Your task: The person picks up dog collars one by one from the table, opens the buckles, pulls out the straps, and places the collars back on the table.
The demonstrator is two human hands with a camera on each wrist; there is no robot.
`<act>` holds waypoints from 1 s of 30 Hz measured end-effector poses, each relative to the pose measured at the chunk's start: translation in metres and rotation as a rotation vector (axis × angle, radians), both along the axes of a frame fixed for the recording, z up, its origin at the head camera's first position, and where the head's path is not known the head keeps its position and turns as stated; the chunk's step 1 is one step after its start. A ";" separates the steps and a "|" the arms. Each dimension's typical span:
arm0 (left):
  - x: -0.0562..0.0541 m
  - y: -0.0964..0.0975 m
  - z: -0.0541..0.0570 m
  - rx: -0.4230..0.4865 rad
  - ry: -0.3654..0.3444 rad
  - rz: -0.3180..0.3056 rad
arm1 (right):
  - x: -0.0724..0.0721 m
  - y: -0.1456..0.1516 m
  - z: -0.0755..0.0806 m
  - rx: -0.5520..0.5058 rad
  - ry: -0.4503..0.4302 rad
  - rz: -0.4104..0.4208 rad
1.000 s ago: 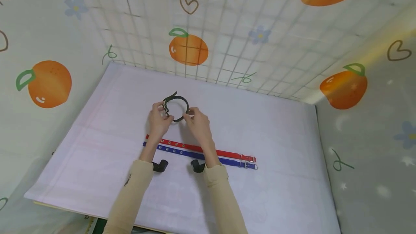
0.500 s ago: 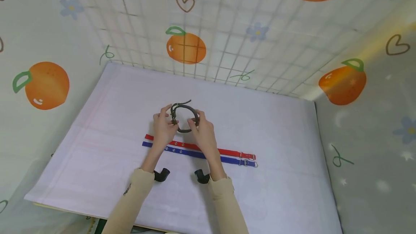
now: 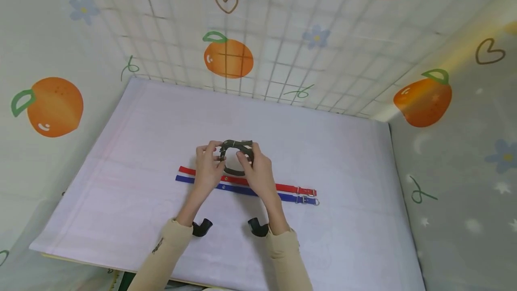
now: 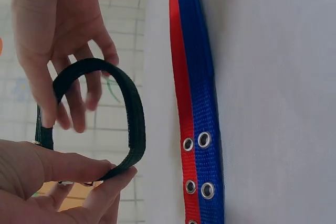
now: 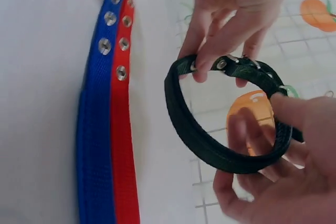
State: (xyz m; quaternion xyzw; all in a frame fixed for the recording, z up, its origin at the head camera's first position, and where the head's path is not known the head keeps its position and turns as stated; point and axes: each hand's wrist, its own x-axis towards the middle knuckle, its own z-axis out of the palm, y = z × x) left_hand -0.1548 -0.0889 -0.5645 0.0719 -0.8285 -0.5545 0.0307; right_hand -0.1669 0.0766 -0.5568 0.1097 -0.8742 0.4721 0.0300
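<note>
A dark green-black pet collar [image 3: 234, 172] is bent into a loop and held up off the table, with metal eyelets and buckle parts along its left side. My left hand [image 3: 208, 167] pinches that side between thumb and fingers, as the right wrist view shows. On the opposite side, my right hand [image 3: 260, 169] holds the band, its thumb [image 5: 294, 109] inside the loop near the loose end. Below the hands, a red collar [image 3: 287, 187] and a blue collar [image 3: 288, 198] lie straight, side by side; the wrists partly cover them in the head view.
A white cloth covers the table [image 3: 343, 160]. Behind it rises a wire grid [image 3: 278, 57] under a curtain printed with oranges. Black wrist-worn devices [image 3: 203, 227] jut from both wrists over the cloth.
Both hands have drawn the dark collar nearer the body and slightly right. Its loop has tilted, and the loose end now lies across toward the right hand's fingers.
</note>
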 end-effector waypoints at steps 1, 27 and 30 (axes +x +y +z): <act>0.001 0.001 0.000 -0.006 0.004 -0.008 | 0.001 0.002 0.000 -0.030 -0.004 0.006; 0.034 0.019 0.010 -0.103 0.164 -0.131 | 0.030 0.036 0.004 -0.342 -0.134 0.109; 0.038 0.021 0.011 -0.105 0.188 -0.150 | 0.033 0.039 0.004 -0.346 -0.134 0.110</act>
